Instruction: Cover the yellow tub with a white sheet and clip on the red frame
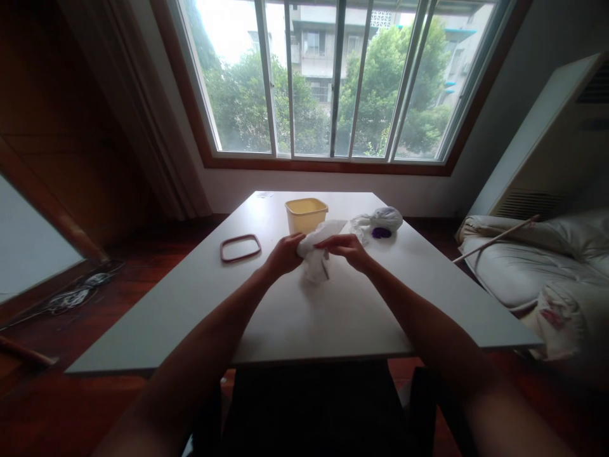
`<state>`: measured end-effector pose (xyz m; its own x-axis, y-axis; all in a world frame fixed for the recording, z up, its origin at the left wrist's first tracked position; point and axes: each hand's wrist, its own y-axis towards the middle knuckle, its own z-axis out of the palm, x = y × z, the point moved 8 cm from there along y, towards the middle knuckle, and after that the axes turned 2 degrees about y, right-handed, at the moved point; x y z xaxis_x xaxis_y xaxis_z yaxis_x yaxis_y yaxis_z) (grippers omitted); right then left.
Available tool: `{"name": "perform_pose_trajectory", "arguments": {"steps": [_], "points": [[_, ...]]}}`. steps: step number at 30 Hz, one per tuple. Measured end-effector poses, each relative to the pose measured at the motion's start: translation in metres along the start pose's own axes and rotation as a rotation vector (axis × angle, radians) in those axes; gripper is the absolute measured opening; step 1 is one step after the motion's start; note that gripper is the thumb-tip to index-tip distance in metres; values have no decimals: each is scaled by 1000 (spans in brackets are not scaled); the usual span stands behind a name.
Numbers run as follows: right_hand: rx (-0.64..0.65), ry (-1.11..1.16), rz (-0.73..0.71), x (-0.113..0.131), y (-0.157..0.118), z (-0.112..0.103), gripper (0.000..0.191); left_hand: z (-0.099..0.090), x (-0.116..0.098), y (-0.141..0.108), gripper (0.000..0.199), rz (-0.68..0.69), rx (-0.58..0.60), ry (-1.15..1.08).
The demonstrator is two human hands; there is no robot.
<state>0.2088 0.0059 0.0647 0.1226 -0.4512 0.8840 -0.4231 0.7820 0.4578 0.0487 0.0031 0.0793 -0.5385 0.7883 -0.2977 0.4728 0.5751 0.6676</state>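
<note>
Above the middle of the white table [295,330], a crumpled white plastic bag [316,266] is bunched between my two hands. My left hand [284,254] is closed round its left side. From the right, my right hand [349,249] grips it with fingers laid across its top. The lower part of the bag hangs loose and slightly blurred. Just behind the hands stands a yellow plastic bin [304,216], its lower edge partly covered by bag and hand. To the left, a brown rounded rectangular ring [240,248] lies flat on the table.
Back right on the table, more white plastic bags [387,219] lie bunched with a purple bundle [381,233]. A window [309,95] is beyond the table. On the right are a pale cushioned seat [499,254] and a stick [495,239]; cables [76,295] lie on the left floor.
</note>
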Motion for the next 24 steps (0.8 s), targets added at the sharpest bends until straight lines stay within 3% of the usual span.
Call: {"name": "perform_pose_trajectory", "arguments": {"steps": [3,6,8,10,14,16,19,24], "points": [[-170,-102,-14,-9,2,-38,20,-46,33,-1,13,-144,-178,129],[-382,-350,14,-24,-1,-85,22,-105,77,-20,18,-338,-402,304],[-458,-576,55,-35,-5,-110,24,-131,110,-40,18,-509,-432,449],[-460,-779,79,-46,-7,-124,22,-146,139,-59,10,-638,-445,485],[-389,-969,188,-73,-10,-138,17,-131,189,-82,29,-922,-215,489],[-345,-1015,230,-83,-11,-139,16,-116,199,-83,39,-982,-82,491],[-287,-1036,263,-92,-11,-140,15,-104,190,-73,40,-861,-21,499],[-205,-1082,341,-102,-12,-140,18,-113,158,-72,41,-736,-152,479]]}}
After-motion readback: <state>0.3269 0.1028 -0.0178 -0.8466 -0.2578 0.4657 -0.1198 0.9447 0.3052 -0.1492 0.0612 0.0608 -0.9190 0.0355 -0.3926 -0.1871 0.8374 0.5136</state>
